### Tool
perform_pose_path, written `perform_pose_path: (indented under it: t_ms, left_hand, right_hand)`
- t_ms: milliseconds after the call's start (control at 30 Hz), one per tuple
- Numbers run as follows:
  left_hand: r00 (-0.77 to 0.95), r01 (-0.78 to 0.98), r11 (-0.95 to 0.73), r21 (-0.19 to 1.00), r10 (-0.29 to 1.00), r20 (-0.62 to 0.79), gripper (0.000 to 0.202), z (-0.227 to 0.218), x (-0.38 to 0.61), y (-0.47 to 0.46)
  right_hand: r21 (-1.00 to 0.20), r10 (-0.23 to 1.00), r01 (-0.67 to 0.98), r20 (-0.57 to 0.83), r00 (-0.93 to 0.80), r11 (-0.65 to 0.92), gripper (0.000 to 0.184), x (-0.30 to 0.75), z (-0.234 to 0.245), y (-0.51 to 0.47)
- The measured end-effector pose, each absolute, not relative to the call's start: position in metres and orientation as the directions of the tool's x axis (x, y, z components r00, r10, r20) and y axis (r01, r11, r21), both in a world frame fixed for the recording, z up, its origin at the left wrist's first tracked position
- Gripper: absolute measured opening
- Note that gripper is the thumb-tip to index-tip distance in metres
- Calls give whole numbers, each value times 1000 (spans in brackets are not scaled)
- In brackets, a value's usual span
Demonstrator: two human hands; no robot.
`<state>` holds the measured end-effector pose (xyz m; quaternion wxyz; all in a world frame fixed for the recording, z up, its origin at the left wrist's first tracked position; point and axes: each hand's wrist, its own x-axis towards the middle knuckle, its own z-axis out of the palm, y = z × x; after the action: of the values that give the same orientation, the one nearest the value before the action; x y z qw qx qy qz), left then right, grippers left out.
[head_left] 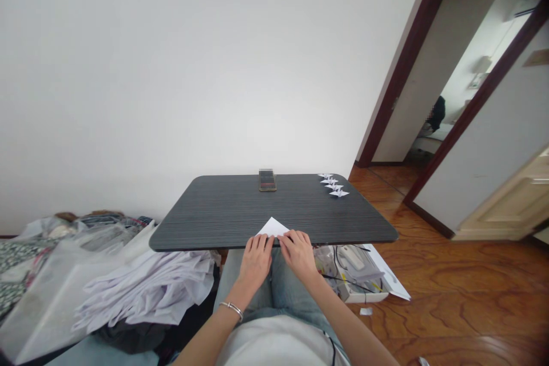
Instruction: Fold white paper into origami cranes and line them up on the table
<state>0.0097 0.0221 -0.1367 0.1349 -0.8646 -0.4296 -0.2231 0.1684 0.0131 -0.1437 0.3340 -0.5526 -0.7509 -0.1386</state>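
Note:
A white sheet of paper [273,226], folded into a triangle with its tip pointing away from me, lies at the near edge of the dark wood-grain table [223,211]. My left hand [255,259] rests on the paper's near left edge, fingers flat and pressed down. My right hand [298,252] presses on the near right edge, fingers lying flat together. The two hands almost touch at the middle of the fold. A bracelet sits on my left wrist.
Several small folded white paper figures [334,185] stand in a row at the far right of the table. A phone [267,179] lies at the far middle. A heap of white papers [141,283] sits at my left, a box with cables [355,274] on the floor at right.

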Motion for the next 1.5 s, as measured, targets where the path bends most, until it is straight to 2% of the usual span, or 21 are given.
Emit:
perform_pose_path:
  t_ms: [300,667,800,1033,1100,1333,1433,1500]
  left_hand:
    - [494,841,-536,-71,709,503,44,-140,-14,21]
    - [435,876,-479,-64,724,535,39,-141,-41,22]
    - [409,860,-509,32,726,553,31,-134,-34,22]
    - [384,767,-591,251,736,558,39,-128,-9,41]
    - [408,740,-612,278,738,538,33,-126,-5,50]
    - [638,661,-743,102,628,445,17,-115,-5,69]
    - [678,639,-767,59,598,428,16,-112,-7,72]
    - [681,639,-768,40,590,434,20,-112,-9,73]
  right_hand:
    - [-187,743,939,662,-95,287,18,178,-142,8]
    - [-209,734,942,677,-54,262,17,192,-147,5]
    - [-239,729,920,682,-68,309,19,193,-149,5]
    - [-314,689,874,724,-33,371,24,196,-158,6]
    - [-342,688,859,725,-17,382,24,196,-160,6]
    - [-479,706,780,705,67,404,23,196,-157,6]
    - [-586,686,696,704,183,415,24,196,-151,4]
    - [-686,700,611,655,284,395,27,195,-147,2]
